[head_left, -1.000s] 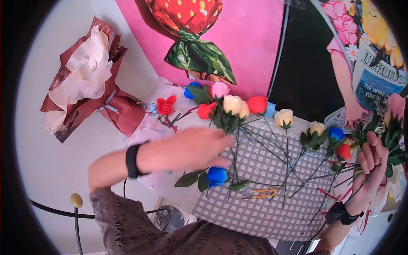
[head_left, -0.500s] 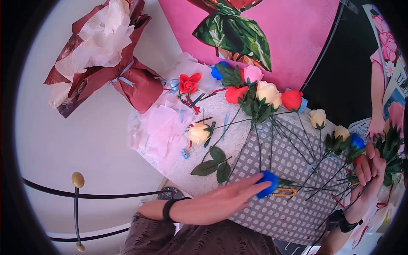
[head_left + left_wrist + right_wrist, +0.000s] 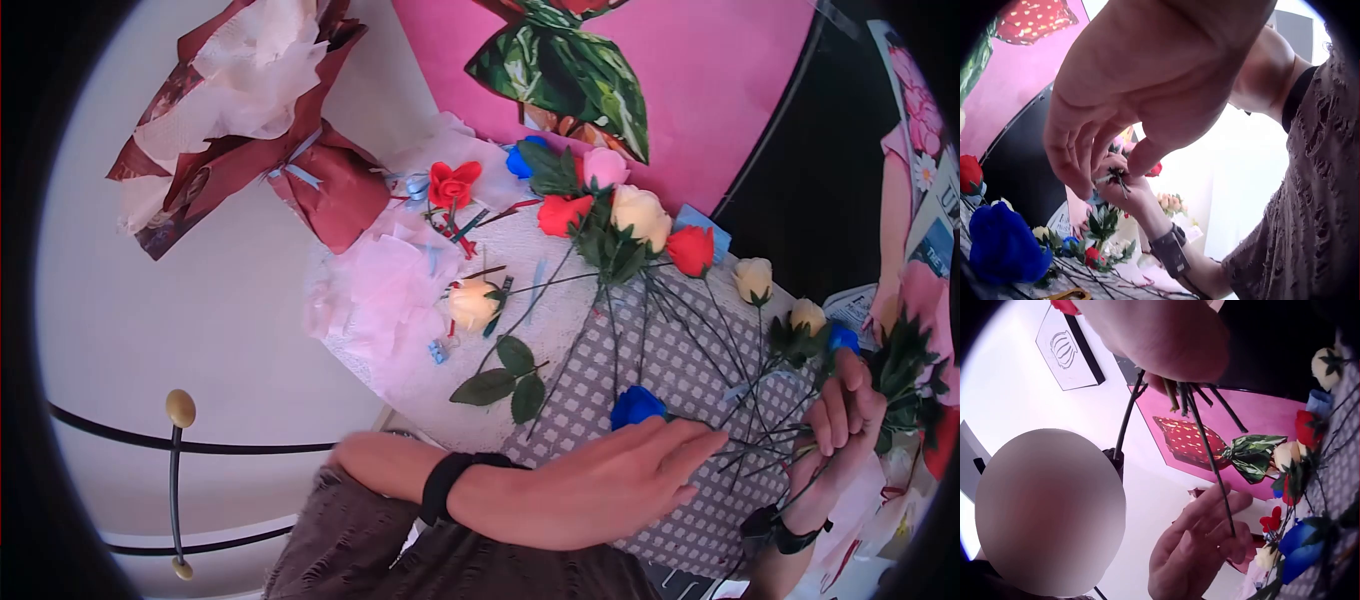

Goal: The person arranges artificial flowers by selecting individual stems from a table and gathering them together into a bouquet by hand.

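My left hand (image 3: pixel 600 485) is over the patterned cloth (image 3: pixel 690 350), fingers loosely bent and nothing seen in them. Beside its fingertips lies a blue rose (image 3: pixel 637 407). At the right, my right hand (image 3: pixel 845 415) grips a bunch of leafy flower stems (image 3: pixel 905 370). Several cut stem ends (image 3: pixel 1183 403) stick out below that hand (image 3: pixel 1160 337) in the right wrist view. One long stem (image 3: pixel 1213 462) crosses in front of the left hand (image 3: pixel 1200 550); contact is unclear. The left wrist view shows the left hand (image 3: pixel 1141 87) near the right hand (image 3: pixel 1122 181).
Roses lie along the back, including cream (image 3: pixel 640 215), red (image 3: pixel 692 250) and pink (image 3: pixel 605 168). At left are a cream rose (image 3: pixel 473 303), loose leaves (image 3: pixel 515 375), pink wrapping (image 3: pixel 390 290) and a maroon-wrapped bouquet (image 3: pixel 330 190). Yellow-handled snips (image 3: pixel 1066 295) lie near the blue rose.
My left hand swept right over the cloth, touched the blue rose, then moved off it toward the right hand. The right hand kept its grip. The head view shifted.
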Demonstrator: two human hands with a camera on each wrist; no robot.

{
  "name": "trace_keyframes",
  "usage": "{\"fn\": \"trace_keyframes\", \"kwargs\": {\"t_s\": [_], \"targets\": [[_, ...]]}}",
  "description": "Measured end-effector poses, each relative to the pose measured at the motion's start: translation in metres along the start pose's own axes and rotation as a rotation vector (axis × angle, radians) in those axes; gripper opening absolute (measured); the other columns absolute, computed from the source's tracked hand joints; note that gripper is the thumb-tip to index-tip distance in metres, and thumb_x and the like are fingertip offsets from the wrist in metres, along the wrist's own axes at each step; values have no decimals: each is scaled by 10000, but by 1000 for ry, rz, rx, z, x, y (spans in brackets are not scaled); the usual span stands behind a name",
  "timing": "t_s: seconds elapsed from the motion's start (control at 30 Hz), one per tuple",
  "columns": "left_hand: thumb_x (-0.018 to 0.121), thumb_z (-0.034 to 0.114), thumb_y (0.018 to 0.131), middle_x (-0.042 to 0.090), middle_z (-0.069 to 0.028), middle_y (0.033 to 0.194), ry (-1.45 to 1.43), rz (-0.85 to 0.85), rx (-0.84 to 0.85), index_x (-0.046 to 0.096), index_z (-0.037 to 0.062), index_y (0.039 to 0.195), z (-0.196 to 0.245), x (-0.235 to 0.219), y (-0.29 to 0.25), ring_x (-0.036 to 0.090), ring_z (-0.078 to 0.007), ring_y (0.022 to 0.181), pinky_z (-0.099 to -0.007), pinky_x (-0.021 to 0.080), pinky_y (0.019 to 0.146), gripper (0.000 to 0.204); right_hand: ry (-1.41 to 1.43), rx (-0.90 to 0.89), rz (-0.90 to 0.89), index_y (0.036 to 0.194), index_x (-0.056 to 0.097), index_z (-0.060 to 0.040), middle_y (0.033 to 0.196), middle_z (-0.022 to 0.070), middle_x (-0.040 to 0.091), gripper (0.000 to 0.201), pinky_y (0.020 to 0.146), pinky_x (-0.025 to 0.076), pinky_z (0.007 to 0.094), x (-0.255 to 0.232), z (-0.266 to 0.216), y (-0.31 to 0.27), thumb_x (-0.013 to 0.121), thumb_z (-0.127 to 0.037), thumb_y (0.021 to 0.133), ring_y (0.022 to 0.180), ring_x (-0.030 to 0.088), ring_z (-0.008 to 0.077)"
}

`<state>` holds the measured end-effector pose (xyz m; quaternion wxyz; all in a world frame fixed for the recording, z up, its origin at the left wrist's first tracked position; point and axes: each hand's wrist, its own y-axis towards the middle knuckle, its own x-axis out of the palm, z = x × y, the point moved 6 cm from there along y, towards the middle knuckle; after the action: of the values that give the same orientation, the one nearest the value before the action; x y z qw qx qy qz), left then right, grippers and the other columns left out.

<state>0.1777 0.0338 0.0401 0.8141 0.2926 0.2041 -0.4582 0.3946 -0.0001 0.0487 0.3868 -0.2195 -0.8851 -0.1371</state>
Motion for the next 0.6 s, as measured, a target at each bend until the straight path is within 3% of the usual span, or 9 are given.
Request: {"fn": "trace_keyframes", "kwargs": {"t_s": [0.1, 0.17, 0.2, 0.27, 0.5, 0.57, 0.6], "targets": [[608, 131, 864, 540, -129, 1164, 102, -53, 68, 439, -9, 1329, -5, -1, 8, 568, -236, 935, -317, 492, 794, 514, 10, -7, -22, 694, 286, -84, 864, 66, 453, 297, 291, 273, 171, 7, 1, -4, 515, -55, 881, 424, 287, 41], [591, 133, 881, 587, -110, 1008, 126, -183, 173, 448, 1, 1333, -5, 3, 12, 597, -243, 848, -330, 507, 753, 492, 37, 12, -4, 807, 357, -25, 832, 56, 403, 148, 333, 345, 190, 10, 2, -6, 457, -16, 916, 452, 337, 62], [591, 133, 881, 587, -110, 1008, 125, -187, 181, 448, 1, 1333, -7, 6, 13, 597, -243, 848, -330, 507, 753, 492, 28, 21, -14, 776, 355, -35, 862, 61, 420, 172, 333, 348, 185, 7, 2, -7, 463, -18, 910, 453, 338, 57], [589, 123, 863, 599, -78, 857, 27, -64, 195, 480, 21, 1321, -9, 6, 16, 611, -252, 745, -344, 519, 704, 482, 22, 22, -17, 769, 355, -39, 876, 63, 427, 180, 331, 344, 184, 6, 4, -7, 466, -21, 910, 453, 337, 52], [584, 86, 803, 609, -64, 847, 171, -149, 231, 511, 47, 1314, -1, -3, 25, 625, -216, 763, -312, 509, 652, 518, 9, 8, 12, 765, 369, -59, 914, 65, 448, 193, 369, 320, 167, 4, 2, -4, 479, -61, 924, 485, 306, 38], [570, 72, 758, 593, -88, 901, 201, -153, 472, 536, -18, 1242, 7, -2, 26, 605, -231, 791, -330, 495, 679, 494, 47, 27, 2, 755, 368, -57, 924, 68, 454, 203, 369, 324, 167, 4, -3, -2, 476, -65, 928, 483, 310, 35], [570, 72, 758, 593, -88, 901, 190, -159, 495, 536, -18, 1242, 7, -3, 29, 605, -231, 791, -330, 495, 679, 494, 78, 49, -11, 740, 360, -58, 937, 71, 459, 221, 372, 330, 167, 4, -5, -2, 477, -71, 928, 483, 315, 32]]}}
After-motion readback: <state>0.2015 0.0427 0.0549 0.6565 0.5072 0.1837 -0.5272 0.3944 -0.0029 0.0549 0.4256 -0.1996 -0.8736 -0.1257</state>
